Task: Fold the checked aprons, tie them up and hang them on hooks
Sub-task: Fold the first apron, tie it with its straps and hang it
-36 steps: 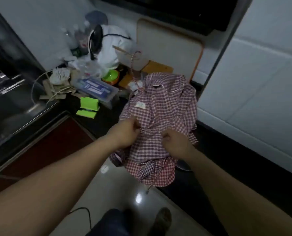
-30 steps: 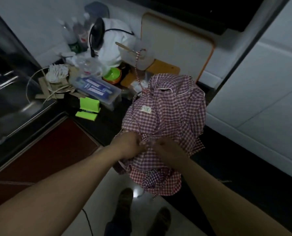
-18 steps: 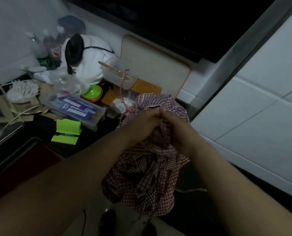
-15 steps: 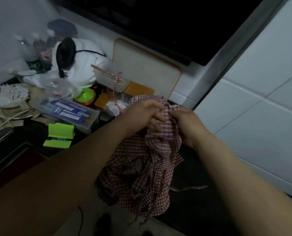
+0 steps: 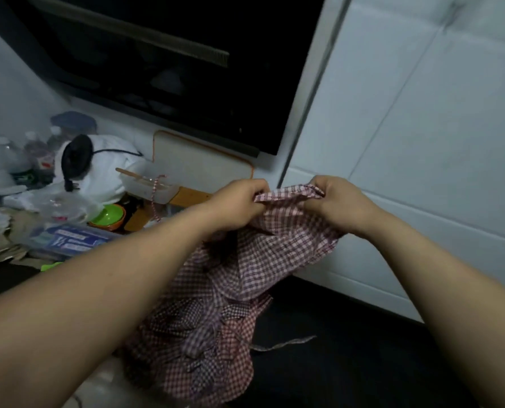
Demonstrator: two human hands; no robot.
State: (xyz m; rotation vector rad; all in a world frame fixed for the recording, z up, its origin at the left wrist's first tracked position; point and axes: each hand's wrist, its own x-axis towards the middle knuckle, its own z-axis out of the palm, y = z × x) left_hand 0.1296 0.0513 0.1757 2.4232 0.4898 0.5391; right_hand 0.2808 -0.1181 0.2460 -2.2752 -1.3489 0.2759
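Head view: left hand point(image 5: 239, 198) and right hand point(image 5: 333, 198) each pinch the checked apron point(image 5: 245, 275) by its top edge.
Apron position: hangs bunched below the hands, between the forearms.
Risk: bunched cloth may fold crooked; a slipping pinch would drop it.

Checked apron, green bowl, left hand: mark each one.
Checked apron point(image 5: 274, 248): head view, on the hanging middle fabric.
Green bowl point(image 5: 109, 215): head view, on its inside.
Left hand point(image 5: 239, 201): head view, on the back of the hand.
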